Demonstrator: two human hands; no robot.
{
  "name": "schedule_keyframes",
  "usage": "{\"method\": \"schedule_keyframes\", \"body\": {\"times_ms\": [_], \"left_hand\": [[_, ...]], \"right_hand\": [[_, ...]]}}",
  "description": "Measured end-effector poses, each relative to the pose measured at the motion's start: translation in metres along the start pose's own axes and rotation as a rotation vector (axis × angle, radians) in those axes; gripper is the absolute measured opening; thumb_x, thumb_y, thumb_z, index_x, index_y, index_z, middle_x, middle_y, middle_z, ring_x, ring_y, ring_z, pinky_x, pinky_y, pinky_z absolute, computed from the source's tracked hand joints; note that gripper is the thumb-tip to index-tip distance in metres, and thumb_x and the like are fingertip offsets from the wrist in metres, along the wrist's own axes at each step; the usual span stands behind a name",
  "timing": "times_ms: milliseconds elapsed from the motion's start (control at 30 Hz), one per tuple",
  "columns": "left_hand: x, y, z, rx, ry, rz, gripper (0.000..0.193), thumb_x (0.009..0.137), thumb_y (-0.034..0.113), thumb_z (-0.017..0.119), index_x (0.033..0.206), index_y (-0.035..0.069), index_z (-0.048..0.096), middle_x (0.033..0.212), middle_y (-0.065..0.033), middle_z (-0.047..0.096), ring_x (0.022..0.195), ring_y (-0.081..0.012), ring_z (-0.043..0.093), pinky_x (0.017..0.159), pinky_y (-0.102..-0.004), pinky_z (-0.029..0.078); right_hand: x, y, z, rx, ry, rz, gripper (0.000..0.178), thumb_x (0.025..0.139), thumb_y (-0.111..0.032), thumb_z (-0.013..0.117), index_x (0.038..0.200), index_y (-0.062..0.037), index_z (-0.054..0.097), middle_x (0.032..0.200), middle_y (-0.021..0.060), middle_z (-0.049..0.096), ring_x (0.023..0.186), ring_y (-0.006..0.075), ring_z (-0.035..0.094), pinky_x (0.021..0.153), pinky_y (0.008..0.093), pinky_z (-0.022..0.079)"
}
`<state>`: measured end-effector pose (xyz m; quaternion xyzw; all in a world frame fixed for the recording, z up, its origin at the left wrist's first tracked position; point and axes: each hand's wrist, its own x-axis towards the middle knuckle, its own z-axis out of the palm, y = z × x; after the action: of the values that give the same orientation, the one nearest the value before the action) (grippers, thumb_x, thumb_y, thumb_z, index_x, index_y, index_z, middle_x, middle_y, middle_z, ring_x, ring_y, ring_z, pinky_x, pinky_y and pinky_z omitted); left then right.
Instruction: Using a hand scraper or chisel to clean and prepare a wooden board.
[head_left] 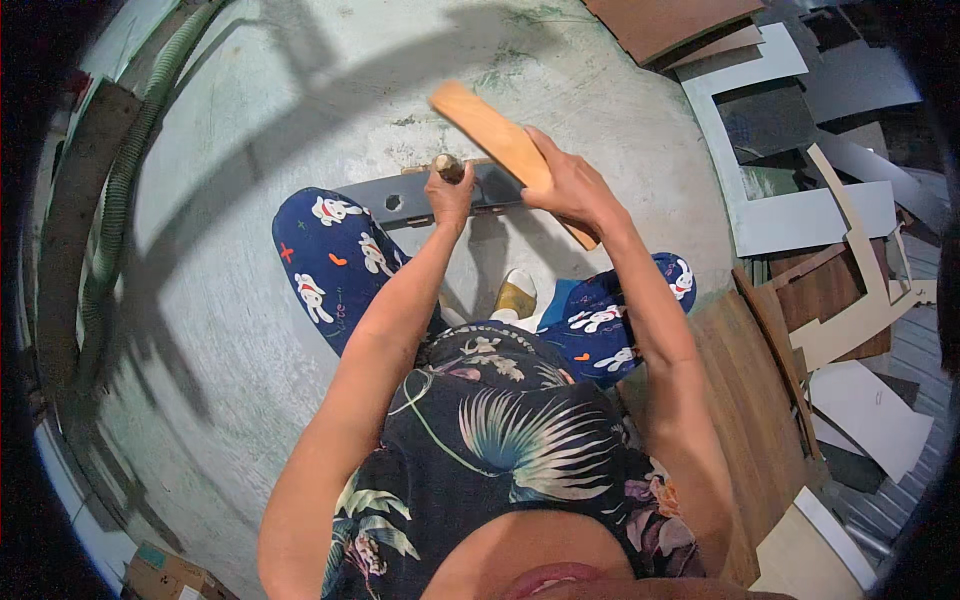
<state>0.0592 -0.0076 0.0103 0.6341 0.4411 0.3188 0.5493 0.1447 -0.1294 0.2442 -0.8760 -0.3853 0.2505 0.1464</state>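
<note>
Between my bent knees a long dark grey panel lies crosswise, with a small hole near its left end. My left hand is closed around the handle of an upright tool over the panel's middle. Only the handle's round top shows; its lower end is hidden by the hand, so its kind is unclear. A flat, light-coloured wooden bar is gripped in my right hand. The bar slants from upper left to lower right, its far end raised beyond the left hand and slightly blurred.
Offcut sheets and a white cut-out frame are piled at the right, beside a brown wood-grain board. Along the left edge run a ribbed hose and a dark plank. A cardboard box stands at lower left.
</note>
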Motion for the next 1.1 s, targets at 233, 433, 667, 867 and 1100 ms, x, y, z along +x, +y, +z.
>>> {"method": "schedule_keyframes", "body": {"times_ms": [233,433,667,867,1100], "left_hand": [[-0.001,-0.013,0.005,0.287,0.005,0.381,0.022,0.076,0.016,0.073,0.092,0.005,0.064,0.081,-0.0109,0.069,0.071,-0.0284,0.067,0.066,-0.0373,0.052],[0.002,-0.028,0.001,0.280,-0.004,0.510,0.027,0.078,0.011,0.069,0.104,0.008,0.066,0.095,-0.0120,0.070,0.087,-0.0286,0.067,0.074,-0.0359,0.052],[-0.002,0.005,-0.001,0.009,0.038,0.121,0.029,0.076,0.015,0.073,0.097,-0.001,0.060,0.083,-0.0174,0.068,0.076,-0.0298,0.067,0.070,-0.0385,0.052],[-0.008,0.023,-0.005,-0.069,-0.020,-0.051,0.030,0.075,0.016,0.076,0.092,-0.002,0.060,0.076,-0.0155,0.067,0.068,-0.0259,0.066,0.066,-0.0362,0.052],[0.004,0.001,-0.003,-0.076,0.113,0.128,0.025,0.078,0.015,0.075,0.086,-0.001,0.057,0.069,-0.0114,0.066,0.055,-0.0191,0.063,0.054,-0.0325,0.050]], "right_hand": [[-0.011,-0.059,-0.016,-0.030,0.174,-0.533,0.086,0.067,-0.030,0.068,0.145,-0.0216,0.033,0.099,0.0212,0.063,0.091,0.0411,0.062,0.079,0.0487,0.050],[0.003,-0.041,0.008,-0.176,-0.253,-0.274,0.085,0.066,-0.027,0.065,0.145,-0.0202,0.034,0.107,0.0223,0.064,0.096,0.0384,0.062,0.081,0.0435,0.051],[0.000,-0.002,0.001,0.155,-0.017,-0.141,0.085,0.068,-0.027,0.067,0.146,-0.0149,0.034,0.115,0.0225,0.062,0.104,0.0339,0.062,0.090,0.0382,0.048],[0.000,0.093,0.043,0.241,0.179,0.147,0.079,0.072,-0.029,0.065,0.142,-0.0042,0.038,0.120,0.0235,0.059,0.110,0.0289,0.059,0.094,0.0352,0.045],[0.020,0.191,0.100,0.109,-0.045,0.499,0.073,0.066,-0.040,0.065,0.124,0.0019,0.052,0.114,0.0257,0.062,0.103,0.0357,0.062,0.088,0.0386,0.049]]}}
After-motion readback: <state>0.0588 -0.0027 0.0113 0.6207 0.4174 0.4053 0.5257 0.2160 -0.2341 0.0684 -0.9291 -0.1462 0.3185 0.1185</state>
